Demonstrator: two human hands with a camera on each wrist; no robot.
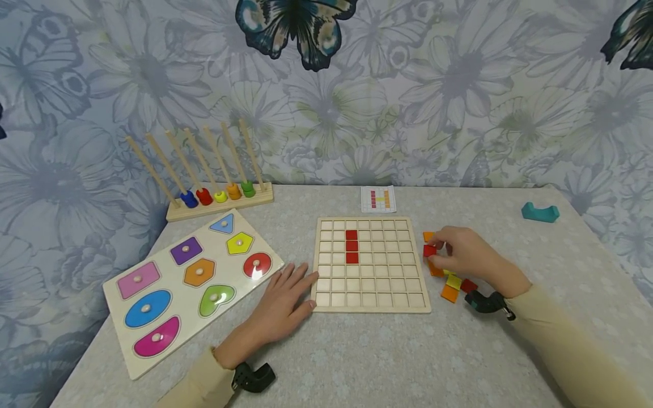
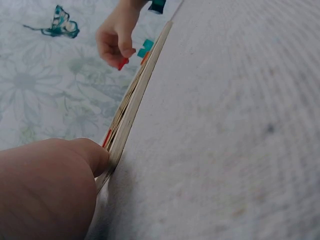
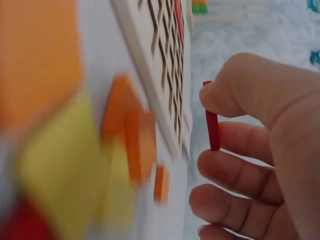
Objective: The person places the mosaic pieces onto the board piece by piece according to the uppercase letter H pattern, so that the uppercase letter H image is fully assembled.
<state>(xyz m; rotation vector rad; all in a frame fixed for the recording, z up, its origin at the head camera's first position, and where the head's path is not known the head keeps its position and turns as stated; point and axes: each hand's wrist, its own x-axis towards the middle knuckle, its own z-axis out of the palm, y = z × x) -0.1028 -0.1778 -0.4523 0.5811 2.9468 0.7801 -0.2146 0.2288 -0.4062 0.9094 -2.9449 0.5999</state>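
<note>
Aloft, red tile (image 3: 213, 131), wrist views, overhead unclear

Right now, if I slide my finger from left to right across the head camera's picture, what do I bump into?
Shape puzzle board → left hand → grid board → pinched red tile → right hand → teal piece.

Against the flowered wall (image 1: 433, 147), a dark-edged butterfly (image 1: 295, 28) hangs at twelve o'clock, and part of a second butterfly (image 1: 632, 37) shows toward two. On the table (image 1: 367, 357), I see a wooden peg rack (image 1: 219, 210) with coloured rings at ten, a knobbed shape puzzle (image 1: 172, 276) at eight, and at three a teal piece (image 1: 541, 213), seemingly notched, too small to identify surely.
</note>
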